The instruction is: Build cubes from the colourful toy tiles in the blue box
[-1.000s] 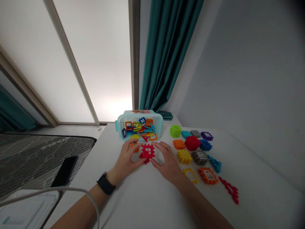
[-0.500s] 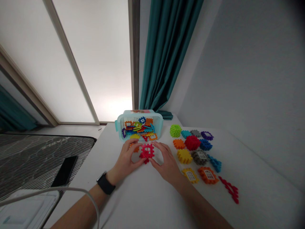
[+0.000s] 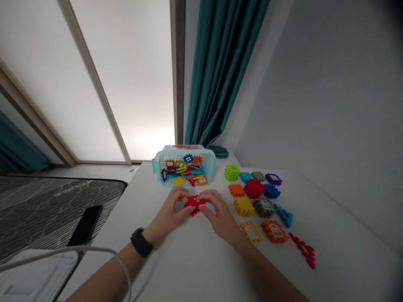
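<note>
Both my hands grip red toothed building pieces [image 3: 195,202] low over the white table [image 3: 189,260]. My left hand [image 3: 171,212] is closed on their left side, a black watch on its wrist. On the other side my right hand [image 3: 218,214] pinches the right edge between thumb and fingers. Part of the red pieces is hidden by my fingertips. An orange piece [image 3: 180,199] peeks out behind my left fingers. Just beyond my hands stands a light blue plastic box [image 3: 211,164] holding many coloured pieces.
Rows of stacked pieces lie to the right: a lime stack [image 3: 232,172], a red stack [image 3: 254,188], a yellow stack [image 3: 243,206] and an orange window stack [image 3: 274,231]. A long red piece [image 3: 304,250] lies nearest. A white cable [image 3: 94,249] crosses the lower left.
The red window piece that stood facing me has tipped down nearly flat between my hands. My right fingers have come inward over it. The stacks and box have stayed put.
</note>
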